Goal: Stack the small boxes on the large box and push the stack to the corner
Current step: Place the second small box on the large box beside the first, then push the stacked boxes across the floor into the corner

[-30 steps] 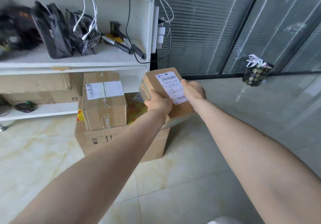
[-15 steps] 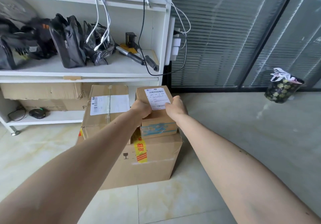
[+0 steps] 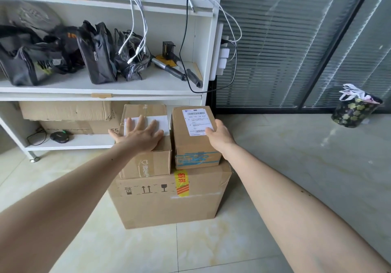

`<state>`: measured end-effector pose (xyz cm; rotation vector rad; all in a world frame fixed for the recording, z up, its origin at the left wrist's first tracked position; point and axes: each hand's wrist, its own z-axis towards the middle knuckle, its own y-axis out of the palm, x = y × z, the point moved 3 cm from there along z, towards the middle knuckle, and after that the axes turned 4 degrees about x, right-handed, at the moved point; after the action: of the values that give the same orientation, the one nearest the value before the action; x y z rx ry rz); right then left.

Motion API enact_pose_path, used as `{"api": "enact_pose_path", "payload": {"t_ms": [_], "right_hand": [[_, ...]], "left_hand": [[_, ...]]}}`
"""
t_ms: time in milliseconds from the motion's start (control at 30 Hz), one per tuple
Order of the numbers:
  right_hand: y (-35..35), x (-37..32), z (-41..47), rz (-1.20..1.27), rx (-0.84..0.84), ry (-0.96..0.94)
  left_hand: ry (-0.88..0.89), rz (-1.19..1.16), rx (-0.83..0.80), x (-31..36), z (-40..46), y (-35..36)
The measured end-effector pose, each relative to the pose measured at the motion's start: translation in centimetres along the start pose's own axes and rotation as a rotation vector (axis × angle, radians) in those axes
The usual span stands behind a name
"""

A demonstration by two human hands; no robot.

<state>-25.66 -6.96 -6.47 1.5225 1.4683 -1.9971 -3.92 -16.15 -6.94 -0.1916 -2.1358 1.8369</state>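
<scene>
A large cardboard box point(image 3: 169, 200) stands on the tiled floor in front of the white shelf. Two small cardboard boxes sit side by side on top of it. The left small box point(image 3: 148, 162) carries a white label, and my left hand point(image 3: 139, 136) lies flat on its top with fingers spread. The right small box point(image 3: 194, 143) has a barcode label and blue tape on its front. My right hand point(image 3: 220, 138) rests against that box's right top edge, fingers on the label's corner.
A white shelf unit point(image 3: 105, 91) with black bags, cables and tools stands directly behind the stack; flat cardboard lies on its lower shelf. Glass partition with blinds point(image 3: 296, 50) runs along the right. A patterned waste bin point(image 3: 355, 111) stands by the glass at the far right.
The right small box came down from my two hands onto the large box beside the other small box. My left hand let go and moved onto the left small box.
</scene>
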Motion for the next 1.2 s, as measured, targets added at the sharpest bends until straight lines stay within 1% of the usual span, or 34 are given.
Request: {"api": "enact_pose_path", "payload": {"t_ms": [100, 200, 333, 467, 567, 633, 667, 733, 767, 800, 833, 867, 900, 933, 967, 1000, 1033, 1100, 1200], "right_hand": [[0.5, -0.1, -0.3, 0.016, -0.007, -0.023], [0.9, 0.0, -0.7, 0.014, 0.003, -0.007], [1.1, 0.3, -1.1, -0.023, 0.038, 0.006], [1.3, 0.6, -1.5, -0.049, 0.060, 0.018], [1.1, 0.5, -1.7, -0.052, 0.029, 0.009], [0.6, 0.6, -1.7, -0.019, 0.011, -0.012], [0.1, 0.8, -1.6, 0.007, 0.027, -0.013], [-1.5, 2.0, -1.6, 0.007, 0.128, -0.005], [-2.4, 3.1, -2.0, -0.035, 0.187, -0.016], [-3.2, 4.4, -2.4, -0.104, 0.222, -0.030], [-3.9, 5.9, -2.7, -0.174, 0.217, -0.043], [-4.2, 7.3, -3.0, -0.243, 0.162, -0.048], [-4.2, 8.8, -3.1, -0.330, 0.062, -0.055], [-3.8, 9.8, -3.4, -0.454, -0.059, -0.085], [-3.2, 10.6, -3.6, -0.594, -0.158, -0.139], [-2.6, 11.2, -3.7, -0.710, -0.221, -0.197], [-1.8, 11.6, -3.7, -0.776, -0.247, -0.248], [-0.4, 11.7, -3.4, -0.817, -0.238, -0.301], [1.4, 11.4, -2.7, -0.835, -0.213, -0.372]], "left_hand": [[0.054, -0.004, 0.023, -0.5, 0.5, 0.1], [0.123, 0.018, 0.070, -1.2, 0.9, 0.3], [0.163, 0.043, 0.108, -1.6, 1.2, 0.5], [0.178, 0.057, 0.096, -1.7, 1.6, 0.4], [0.174, 0.045, 0.060, -1.5, 1.4, 0.2], [0.152, -0.047, 0.092, -1.9, 1.1, -0.5], [0.132, -0.120, 0.140, -2.4, 0.9, -1.0], [0.097, -0.275, 0.271, -4.5, 0.1, -2.0], [0.088, -0.356, 0.317, -5.9, -0.4, -2.2], [0.081, -0.458, 0.328, -7.5, -1.0, -2.2], [0.069, -0.591, 0.303, -9.1, -1.6, -1.9], [0.045, -0.734, 0.250, -10.6, -2.3, -1.3], [0.018, -0.843, 0.177, -12.0, -3.0, -0.5], [-0.007, -0.880, 0.093, -13.1, -3.6, 0.6], [-0.020, -0.821, 0.008, -14.0, -4.2, 1.9], [-0.007, -0.690, -0.059, -14.5, -4.6, 3.2], [0.034, -0.525, -0.093, -14.6, -4.8, 4.6], [0.172, -0.257, -0.058, -14.3, -4.7, 6.9], [0.328, -0.107, 0.031, -13.7, -3.9, 8.6]]}}
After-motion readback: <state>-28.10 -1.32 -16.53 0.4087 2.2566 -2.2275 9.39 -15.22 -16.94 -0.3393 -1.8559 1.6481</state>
